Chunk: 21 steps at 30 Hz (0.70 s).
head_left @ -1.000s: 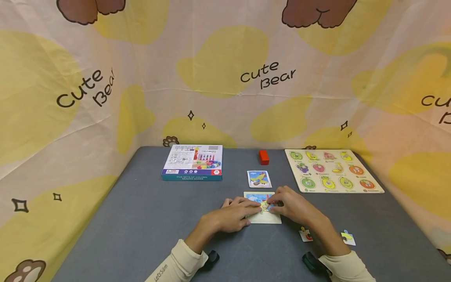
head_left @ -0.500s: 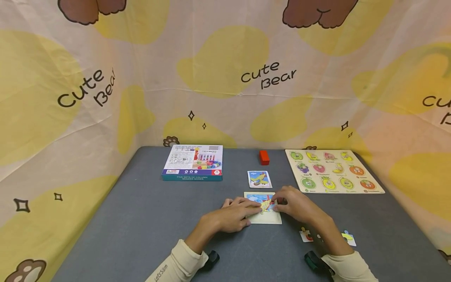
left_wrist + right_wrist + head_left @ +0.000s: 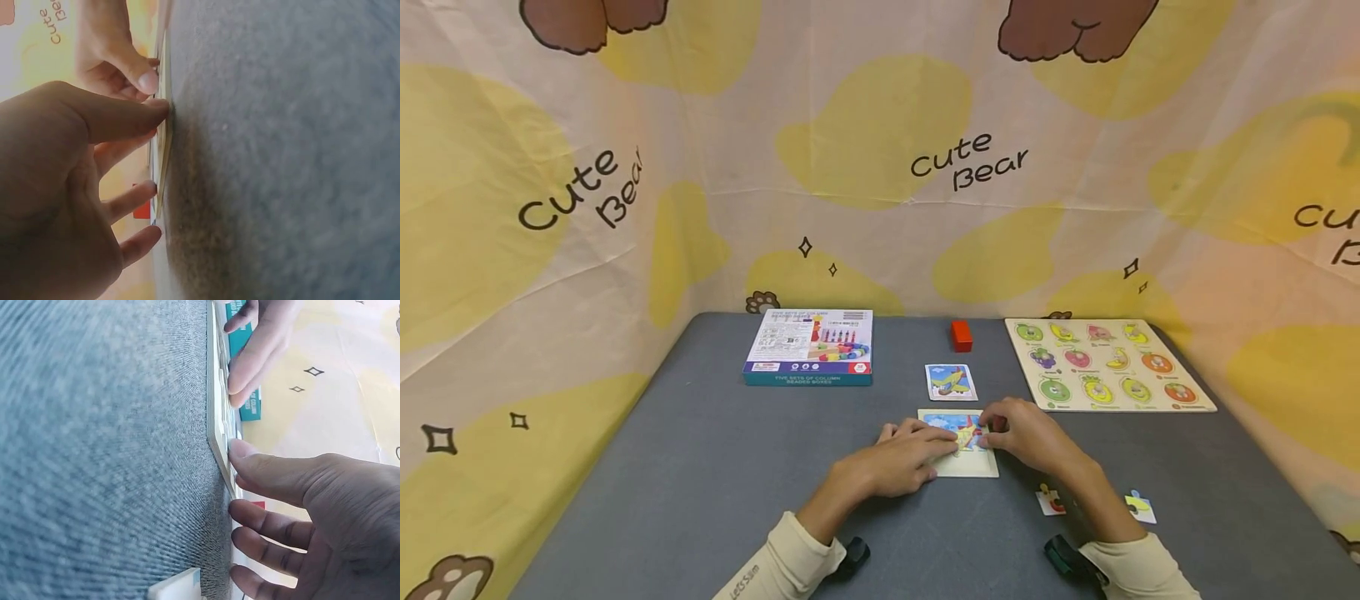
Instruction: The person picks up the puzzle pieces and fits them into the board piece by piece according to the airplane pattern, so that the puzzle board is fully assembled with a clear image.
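Observation:
A small cream puzzle board lies at the table's middle, its upper part filled with jigsaw pieces of a yellow plane on blue sky. My left hand rests on its left side, fingers extended over the picture; in the left wrist view the thumb is at the board's edge. My right hand curls at the right side, thumb and index finger around a puzzle piece in the board, partly hidden. Two loose pieces, one with red and one with yellow, lie by the right forearm.
Just behind the board is a square plane picture card, with a red block farther back. A boxed bead set lies back left, and a fruit puzzle board back right. Printed cloth walls stand behind the table.
My right fingers have shifted slightly right on the board, uncovering more of the plane's red part. The left hand has stayed in place.

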Motion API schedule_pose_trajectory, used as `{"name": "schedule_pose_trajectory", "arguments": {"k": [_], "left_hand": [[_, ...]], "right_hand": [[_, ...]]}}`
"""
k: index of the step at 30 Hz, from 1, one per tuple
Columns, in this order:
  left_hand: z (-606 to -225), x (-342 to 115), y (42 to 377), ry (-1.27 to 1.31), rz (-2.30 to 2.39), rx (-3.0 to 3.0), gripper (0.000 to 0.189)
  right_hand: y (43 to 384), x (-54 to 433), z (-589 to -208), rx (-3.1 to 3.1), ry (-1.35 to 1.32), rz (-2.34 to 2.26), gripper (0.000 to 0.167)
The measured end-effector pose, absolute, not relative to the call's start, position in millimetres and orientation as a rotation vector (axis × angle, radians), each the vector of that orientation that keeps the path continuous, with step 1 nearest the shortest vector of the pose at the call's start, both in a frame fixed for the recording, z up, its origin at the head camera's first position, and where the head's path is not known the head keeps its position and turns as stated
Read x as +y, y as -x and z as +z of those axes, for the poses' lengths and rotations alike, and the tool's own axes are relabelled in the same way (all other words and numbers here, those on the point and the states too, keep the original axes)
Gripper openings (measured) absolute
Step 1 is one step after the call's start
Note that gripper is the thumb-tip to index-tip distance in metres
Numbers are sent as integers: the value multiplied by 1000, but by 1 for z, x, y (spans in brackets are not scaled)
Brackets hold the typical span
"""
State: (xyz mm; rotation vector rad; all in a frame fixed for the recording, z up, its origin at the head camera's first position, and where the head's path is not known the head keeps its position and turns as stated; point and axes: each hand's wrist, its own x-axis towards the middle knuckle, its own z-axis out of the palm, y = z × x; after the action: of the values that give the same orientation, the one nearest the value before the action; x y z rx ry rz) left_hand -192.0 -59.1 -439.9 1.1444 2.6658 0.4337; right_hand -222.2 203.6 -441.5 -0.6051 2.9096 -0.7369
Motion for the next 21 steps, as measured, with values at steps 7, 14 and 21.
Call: {"name": "schedule_pose_trajectory", "arguments": {"k": [7,14,21], "left_hand": [[-440,-53,190,-1125,456,2631,57],[-438,-50,187,-1108,380,2652,58],[-439,-50,188,-1127,370,2668,59]], "right_hand": [[222,202,-443,2894,569,-774,20],[220,208,-438,2885,699,-713,23],[205,229,-434,2833,733,-682,31]]}}
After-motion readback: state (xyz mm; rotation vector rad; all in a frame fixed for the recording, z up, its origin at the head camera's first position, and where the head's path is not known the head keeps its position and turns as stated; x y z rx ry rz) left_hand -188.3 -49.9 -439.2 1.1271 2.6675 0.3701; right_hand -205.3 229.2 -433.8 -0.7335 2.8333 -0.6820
